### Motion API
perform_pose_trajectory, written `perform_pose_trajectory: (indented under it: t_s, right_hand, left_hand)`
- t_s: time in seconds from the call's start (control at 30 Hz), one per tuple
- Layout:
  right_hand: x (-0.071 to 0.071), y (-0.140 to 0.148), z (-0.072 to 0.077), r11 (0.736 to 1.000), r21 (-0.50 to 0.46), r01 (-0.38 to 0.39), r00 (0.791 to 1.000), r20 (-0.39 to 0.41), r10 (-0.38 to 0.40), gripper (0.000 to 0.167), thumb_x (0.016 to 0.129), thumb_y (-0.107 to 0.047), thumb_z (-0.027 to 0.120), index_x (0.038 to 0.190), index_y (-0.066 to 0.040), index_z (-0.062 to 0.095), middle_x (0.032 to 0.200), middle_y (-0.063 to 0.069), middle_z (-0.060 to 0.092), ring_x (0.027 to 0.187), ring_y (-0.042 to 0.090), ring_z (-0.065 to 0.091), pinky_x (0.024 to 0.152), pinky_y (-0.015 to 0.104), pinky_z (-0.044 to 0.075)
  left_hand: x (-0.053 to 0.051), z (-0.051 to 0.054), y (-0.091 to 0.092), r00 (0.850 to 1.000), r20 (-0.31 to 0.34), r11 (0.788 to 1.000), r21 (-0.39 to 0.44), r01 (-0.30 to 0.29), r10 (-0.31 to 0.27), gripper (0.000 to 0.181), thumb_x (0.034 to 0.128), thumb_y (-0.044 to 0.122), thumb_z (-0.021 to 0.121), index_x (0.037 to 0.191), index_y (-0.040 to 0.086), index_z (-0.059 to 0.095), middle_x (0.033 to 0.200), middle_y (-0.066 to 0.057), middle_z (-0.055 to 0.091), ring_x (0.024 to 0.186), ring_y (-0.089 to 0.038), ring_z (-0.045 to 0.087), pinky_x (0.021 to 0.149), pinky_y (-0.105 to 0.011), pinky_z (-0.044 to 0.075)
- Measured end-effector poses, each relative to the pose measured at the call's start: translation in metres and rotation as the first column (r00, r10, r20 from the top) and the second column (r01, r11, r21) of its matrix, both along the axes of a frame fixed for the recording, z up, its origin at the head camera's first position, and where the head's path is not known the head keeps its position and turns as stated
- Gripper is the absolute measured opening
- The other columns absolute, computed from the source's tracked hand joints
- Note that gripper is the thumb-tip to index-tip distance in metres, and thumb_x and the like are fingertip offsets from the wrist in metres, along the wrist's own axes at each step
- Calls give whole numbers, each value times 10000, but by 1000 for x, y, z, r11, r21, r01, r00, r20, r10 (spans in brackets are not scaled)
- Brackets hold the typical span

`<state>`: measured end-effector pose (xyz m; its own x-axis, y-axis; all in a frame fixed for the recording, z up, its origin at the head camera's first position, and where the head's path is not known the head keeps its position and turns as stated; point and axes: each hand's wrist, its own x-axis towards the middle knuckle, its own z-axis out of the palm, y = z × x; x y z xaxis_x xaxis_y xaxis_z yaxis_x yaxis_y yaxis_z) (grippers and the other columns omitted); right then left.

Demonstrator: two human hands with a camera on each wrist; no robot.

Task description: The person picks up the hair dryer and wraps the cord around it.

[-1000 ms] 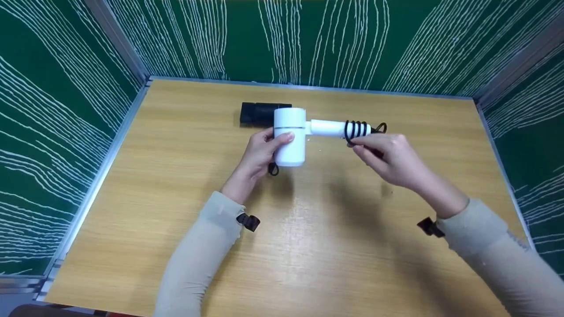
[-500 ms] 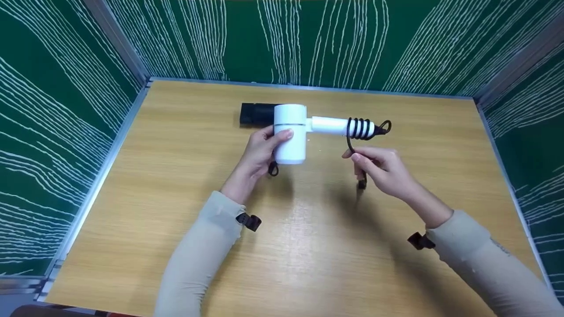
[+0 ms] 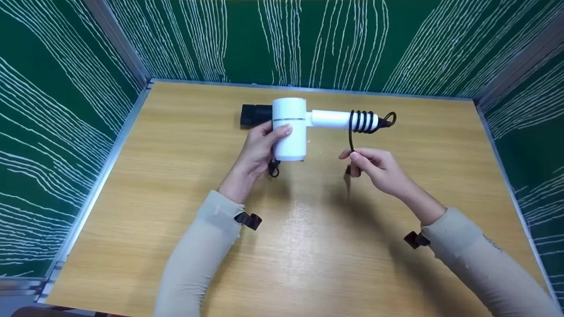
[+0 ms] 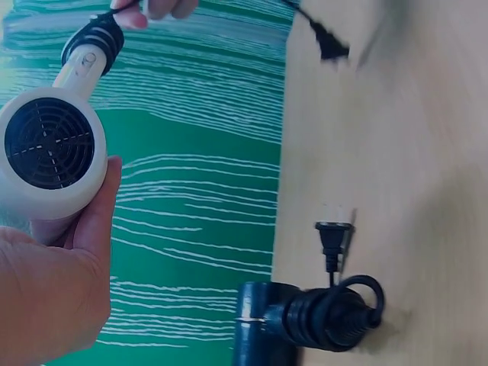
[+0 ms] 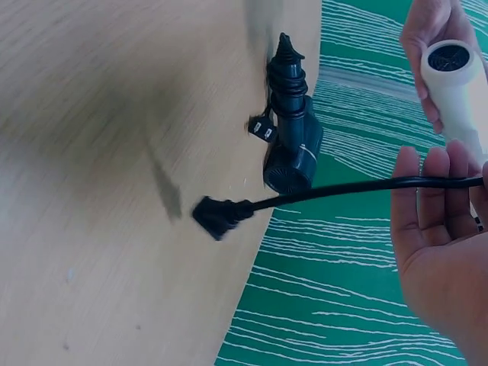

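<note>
My left hand (image 3: 253, 154) grips the barrel of a white hair dryer (image 3: 289, 143), holding it above the table with the handle pointing right. A black cord (image 3: 351, 138) is coiled in several turns round the end of that handle. Below the handle, my right hand (image 3: 379, 169) pinches the cord between thumb and fingers, and the stretch up to the coils is taut. From that hand the cord's free end hangs with its plug (image 5: 217, 217) in the right wrist view. The same plug (image 4: 332, 44) hangs near the top in the left wrist view.
Behind the white dryer a black hair dryer (image 3: 255, 115) lies on the wooden table (image 3: 176, 176), partly hidden. Its cord is wound round its handle (image 5: 288, 84), with the plug (image 4: 333, 238) lying beside it. Green panels (image 3: 246, 39) with white wavy lines enclose the table.
My right hand has moved down from the dryer's handle toward me, drawing out a stretch of cord. The white dryer has shifted slightly away from me. The black hair dryer has stayed put.
</note>
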<state>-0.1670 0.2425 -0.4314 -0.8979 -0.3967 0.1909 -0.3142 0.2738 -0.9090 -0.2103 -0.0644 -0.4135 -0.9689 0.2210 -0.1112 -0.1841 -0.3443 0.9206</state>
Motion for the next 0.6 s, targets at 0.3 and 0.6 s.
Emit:
perform_pose_trajectory:
  t_s: [0.3,0.6]
  right_hand:
    - [-23,7,2,992,129,16,982,-187,8,260,1100,-5,540,1197,-7,782,1053,75,776,904,110,715,840,167,569]
    - [-43,18,8,984,173,-39,989,-133,63,215,1088,-21,583,1160,6,785,1111,98,782,856,119,691,788,172,575]
  left_hand:
    - [6,10,1,999,-40,996,83,16,-13,653,867,239,782,1417,-62,599,1289,-201,683,1127,-308,683,1034,-480,558]
    - [7,9,2,998,-45,997,69,46,-43,1065,619,538,978,1414,-58,593,1304,-204,676,1126,-303,666,1039,-497,547]
